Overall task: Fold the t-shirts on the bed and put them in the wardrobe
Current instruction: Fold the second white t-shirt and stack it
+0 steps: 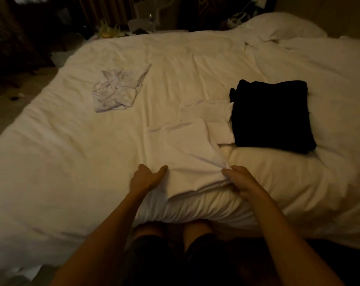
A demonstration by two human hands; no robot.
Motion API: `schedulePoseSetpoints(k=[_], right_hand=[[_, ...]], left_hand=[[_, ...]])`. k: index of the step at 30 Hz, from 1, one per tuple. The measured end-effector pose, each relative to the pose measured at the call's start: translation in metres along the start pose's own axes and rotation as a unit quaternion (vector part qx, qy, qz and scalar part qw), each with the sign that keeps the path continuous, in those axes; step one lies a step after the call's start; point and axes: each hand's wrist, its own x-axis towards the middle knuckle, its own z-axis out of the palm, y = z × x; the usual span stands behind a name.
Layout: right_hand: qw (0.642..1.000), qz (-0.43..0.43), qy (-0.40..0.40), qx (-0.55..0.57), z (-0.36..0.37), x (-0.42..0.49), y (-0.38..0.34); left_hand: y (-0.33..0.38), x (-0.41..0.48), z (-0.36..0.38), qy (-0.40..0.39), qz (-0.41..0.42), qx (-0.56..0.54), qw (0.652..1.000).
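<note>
Two legs (197,232) stand against the near edge of the bed (51,162), with both forearms reaching out over it. Just past that edge, the right hand (239,182) pinches a bunched fold of the white t-shirt (185,145), fingers curled into the cloth. The left hand (148,178) lies at the shirt's opposite side, thumb stretched toward the fabric; whether it grips the cloth cannot be told. This shirt lies spread on the bedcover between the two hands, its far part creased and reaching toward the middle of the bed. Touching its far right corner sits a folded black t-shirt (272,116), toward the bed's right side. Further back and to the left, well apart from both, lies a crumpled pale t-shirt (117,89). A pillow (288,25) rests at the far right corner.
</note>
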Motion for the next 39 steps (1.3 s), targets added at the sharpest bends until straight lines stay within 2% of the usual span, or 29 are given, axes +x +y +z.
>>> schedulePoseSetpoints(k=[3,6,8,10,13,17,22,26,29,34,39], right_hand=[[0.999,0.018,0.002,0.029,0.005,-0.010,0.004],[0.996,0.032,0.012,0.076,0.010,-0.018,0.015],[0.996,0.030,0.018,0.080,0.014,-0.027,0.020],[0.996,0.032,0.020,0.086,0.016,-0.037,0.024],[0.996,0.036,0.009,0.081,0.013,-0.048,0.028],[0.998,0.001,-0.009,0.069,0.005,-0.060,0.034],[0.995,-0.073,-0.042,0.055,-0.003,-0.072,0.041],[0.994,-0.079,-0.064,-0.038,-0.002,-0.075,0.046],[0.993,-0.078,-0.064,-0.057,-0.005,-0.077,0.049],[0.991,-0.109,-0.070,-0.026,-0.009,-0.084,0.045],[0.984,-0.172,-0.043,0.019,-0.010,-0.098,0.018]], left_hand=[[-0.014,-0.018,-0.005,-0.063,-0.009,-0.099,0.993],[-0.024,-0.037,-0.004,-0.144,-0.028,-0.199,0.969],[-0.031,-0.049,-0.005,-0.159,-0.026,-0.240,0.957],[-0.036,-0.061,-0.010,-0.158,-0.036,-0.277,0.947],[-0.043,-0.070,-0.012,-0.159,-0.006,-0.256,0.953],[-0.054,-0.076,-0.007,-0.143,-0.017,-0.283,0.948],[-0.070,-0.091,-0.002,-0.111,0.033,-0.306,0.945],[-0.076,-0.097,-0.006,-0.123,0.099,-0.319,0.934],[-0.074,-0.106,-0.011,-0.143,0.138,-0.294,0.935],[-0.069,-0.111,-0.016,-0.148,0.098,-0.308,0.935],[-0.048,-0.119,-0.039,-0.089,0.136,-0.326,0.931]])
